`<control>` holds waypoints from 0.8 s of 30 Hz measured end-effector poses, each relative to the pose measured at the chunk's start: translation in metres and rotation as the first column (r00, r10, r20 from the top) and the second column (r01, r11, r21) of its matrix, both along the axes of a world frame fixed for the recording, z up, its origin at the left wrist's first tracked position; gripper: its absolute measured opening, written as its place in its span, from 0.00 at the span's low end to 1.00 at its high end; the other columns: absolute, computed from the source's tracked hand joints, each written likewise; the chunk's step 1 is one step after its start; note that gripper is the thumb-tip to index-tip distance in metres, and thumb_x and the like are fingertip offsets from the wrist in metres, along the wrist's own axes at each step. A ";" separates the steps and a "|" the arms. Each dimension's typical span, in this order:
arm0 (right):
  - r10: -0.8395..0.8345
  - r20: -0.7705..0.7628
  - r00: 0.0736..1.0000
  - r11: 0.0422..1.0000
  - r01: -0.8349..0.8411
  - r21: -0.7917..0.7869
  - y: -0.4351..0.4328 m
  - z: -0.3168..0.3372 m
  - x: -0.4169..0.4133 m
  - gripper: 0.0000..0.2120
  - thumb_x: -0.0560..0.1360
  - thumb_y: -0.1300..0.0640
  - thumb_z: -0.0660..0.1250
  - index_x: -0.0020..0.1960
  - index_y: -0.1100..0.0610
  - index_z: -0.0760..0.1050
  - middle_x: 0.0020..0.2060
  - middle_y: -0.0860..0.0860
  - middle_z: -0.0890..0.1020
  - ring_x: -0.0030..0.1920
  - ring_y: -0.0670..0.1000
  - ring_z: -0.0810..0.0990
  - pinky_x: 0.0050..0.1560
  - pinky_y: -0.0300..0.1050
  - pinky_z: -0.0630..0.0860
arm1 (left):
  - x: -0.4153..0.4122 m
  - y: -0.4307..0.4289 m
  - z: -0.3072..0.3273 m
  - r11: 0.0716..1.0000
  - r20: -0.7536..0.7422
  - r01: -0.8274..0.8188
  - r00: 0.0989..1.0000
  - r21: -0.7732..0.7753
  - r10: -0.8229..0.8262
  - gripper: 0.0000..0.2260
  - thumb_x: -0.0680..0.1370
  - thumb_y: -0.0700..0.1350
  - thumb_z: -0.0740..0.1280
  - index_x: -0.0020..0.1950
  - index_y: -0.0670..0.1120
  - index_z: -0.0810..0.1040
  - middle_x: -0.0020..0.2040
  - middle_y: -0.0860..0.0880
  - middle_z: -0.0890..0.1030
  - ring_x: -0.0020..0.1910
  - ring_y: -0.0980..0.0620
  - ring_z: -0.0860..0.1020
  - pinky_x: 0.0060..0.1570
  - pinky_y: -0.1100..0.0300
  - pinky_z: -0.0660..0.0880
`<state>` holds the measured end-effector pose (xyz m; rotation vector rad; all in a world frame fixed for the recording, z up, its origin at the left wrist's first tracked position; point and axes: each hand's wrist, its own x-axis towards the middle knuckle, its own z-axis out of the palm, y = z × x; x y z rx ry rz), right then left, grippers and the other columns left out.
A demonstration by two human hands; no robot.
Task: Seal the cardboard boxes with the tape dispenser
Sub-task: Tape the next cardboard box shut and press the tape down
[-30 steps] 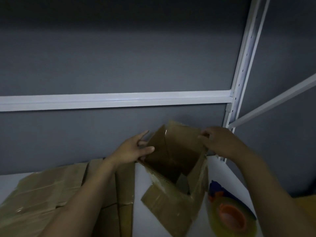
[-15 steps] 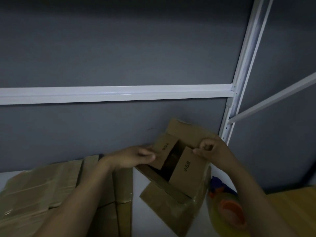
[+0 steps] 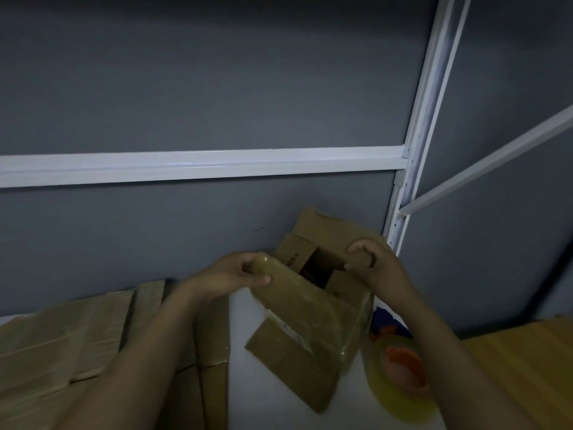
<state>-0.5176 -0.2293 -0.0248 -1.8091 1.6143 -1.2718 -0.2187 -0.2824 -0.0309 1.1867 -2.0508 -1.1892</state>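
The left hand (image 3: 235,276) and right hand (image 3: 376,268) each grip a top flap of the cardboard box (image 3: 297,330) near the shelf's (image 3: 240,398) right edge. The tape dispenser (image 3: 400,367) lies just beside the box. Press the flaps flat, with their edges meeting, before taping.

Dim grey wall (image 3: 217,88), white metal shelf frame (image 3: 198,164), wooden surface (image 3: 521,352) at right

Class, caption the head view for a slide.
Left hand and right hand grip the cardboard box flaps; tape dispenser lies alongside.

Two hands (image 3: 235,276) (image 3: 379,270), one open box (image 3: 304,315), one tape dispenser (image 3: 400,366), one cardboard pile (image 3: 62,342)
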 end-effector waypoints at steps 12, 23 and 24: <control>0.010 -0.027 1.000 0.994 -0.013 -0.109 0.023 0.014 0.017 0.34 0.77 0.63 0.66 0.69 0.34 0.54 0.61 0.39 0.69 0.59 0.42 0.72 0.58 0.31 0.68 | -0.029 0.031 -0.008 0.893 -0.121 -0.449 0.886 0.017 0.448 0.12 0.71 0.47 0.77 0.37 0.45 0.75 0.33 0.52 0.78 0.35 0.54 0.77 0.37 0.61 0.73; 0.485 -0.098 0.869 0.812 -0.407 0.418 0.057 -0.008 0.015 0.20 0.68 0.34 0.64 0.59 0.36 0.76 0.72 0.37 0.59 0.72 0.40 0.56 0.73 0.46 0.59 | -0.035 0.084 -0.022 0.709 0.176 -0.690 0.687 -0.145 0.705 0.16 0.76 0.54 0.68 0.37 0.44 0.73 0.34 0.48 0.78 0.33 0.51 0.74 0.29 0.60 0.62; 0.503 -0.154 0.850 0.813 -0.406 0.417 0.057 -0.011 0.012 0.21 0.67 0.35 0.67 0.60 0.34 0.75 0.72 0.37 0.56 0.72 0.39 0.53 0.73 0.45 0.58 | -0.037 0.086 -0.022 0.690 0.150 -0.709 0.674 -0.144 0.724 0.14 0.76 0.54 0.68 0.39 0.45 0.74 0.35 0.49 0.78 0.35 0.52 0.75 0.29 0.59 0.63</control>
